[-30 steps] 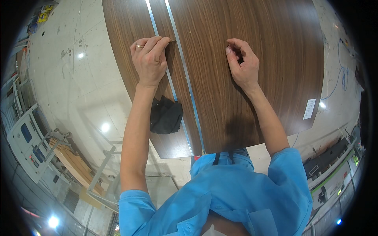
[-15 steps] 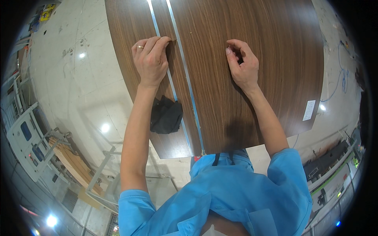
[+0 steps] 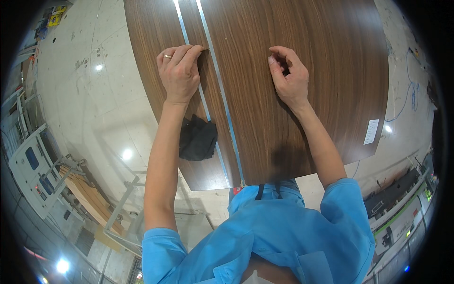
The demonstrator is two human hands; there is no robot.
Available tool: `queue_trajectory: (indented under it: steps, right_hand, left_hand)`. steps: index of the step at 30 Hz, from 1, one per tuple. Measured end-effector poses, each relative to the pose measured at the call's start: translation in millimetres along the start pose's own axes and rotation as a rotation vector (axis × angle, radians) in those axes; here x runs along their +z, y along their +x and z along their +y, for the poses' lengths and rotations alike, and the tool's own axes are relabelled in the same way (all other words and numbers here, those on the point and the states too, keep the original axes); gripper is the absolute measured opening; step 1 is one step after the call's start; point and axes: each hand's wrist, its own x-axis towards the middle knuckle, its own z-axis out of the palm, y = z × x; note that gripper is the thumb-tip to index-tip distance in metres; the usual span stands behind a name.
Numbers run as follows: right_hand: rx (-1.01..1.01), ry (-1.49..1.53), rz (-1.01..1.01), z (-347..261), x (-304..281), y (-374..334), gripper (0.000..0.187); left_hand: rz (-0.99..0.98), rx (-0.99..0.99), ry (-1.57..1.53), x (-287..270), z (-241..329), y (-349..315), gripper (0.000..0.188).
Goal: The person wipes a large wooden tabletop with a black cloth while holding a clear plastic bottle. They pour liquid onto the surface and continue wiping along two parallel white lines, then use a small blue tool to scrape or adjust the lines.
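A large dark wood-grain panel (image 3: 265,118) lies in front of me, with two pale blue-white strips (image 3: 215,61) running along its left part. Over the left strip is my left hand (image 3: 179,71), its thumb and fingers pinched together; a tiny dark bit shows at the fingertips, too small to name. To the right, above the plain wood, my right hand (image 3: 291,78) is loosely curled, with a gap between thumb and forefinger and nothing visible in it. A crumpled black cloth (image 3: 197,139) rests on the panel beside my left forearm.
A white paper label (image 3: 371,132) sits near the panel's right edge. On the floor to the right lies a blue hose (image 3: 413,97). At left stand a pale machine cabinet (image 3: 34,165), stacked wooden boards (image 3: 87,191) and a metal frame (image 3: 118,213). Machinery (image 3: 397,222) stands at lower right.
Both hands and the cloth sit very slightly farther left in the picture, along with the panel's strips. The finger poses look the same.
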Motion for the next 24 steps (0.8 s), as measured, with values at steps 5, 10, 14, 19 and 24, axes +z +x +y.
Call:
queue_trajectory:
  steps: [5, 10, 14, 19, 24]
  right_hand:
    - [0.006, 0.0, -0.002, 0.2, 0.2, -0.3, 0.02]
    - [0.003, 0.002, -0.011, 5.1, -0.8, -1.4, 0.02]
    - [0.009, 0.115, 0.025, -3.1, 2.2, 0.6, 0.021]
    - [0.193, 0.451, -0.333, -49.4, 20.4, -25.4, 0.026]
    - [0.275, 0.5, -0.459, -81.0, 34.3, -60.2, 0.018]
  left_hand:
    - [-0.024, 0.0, -0.012, -2.3, -0.5, -1.1, 0.028]
    - [-0.024, 0.008, -0.05, -4.9, -0.5, -1.2, 0.025]
    - [0.023, -0.094, -0.152, -25.4, 18.9, -11.8, 0.019]
    - [-0.015, -0.477, -0.365, -72.5, 94.7, -52.7, 0.014]
    - [-0.026, -0.79, -0.556, -91.5, 143.9, -73.4, 0.012]
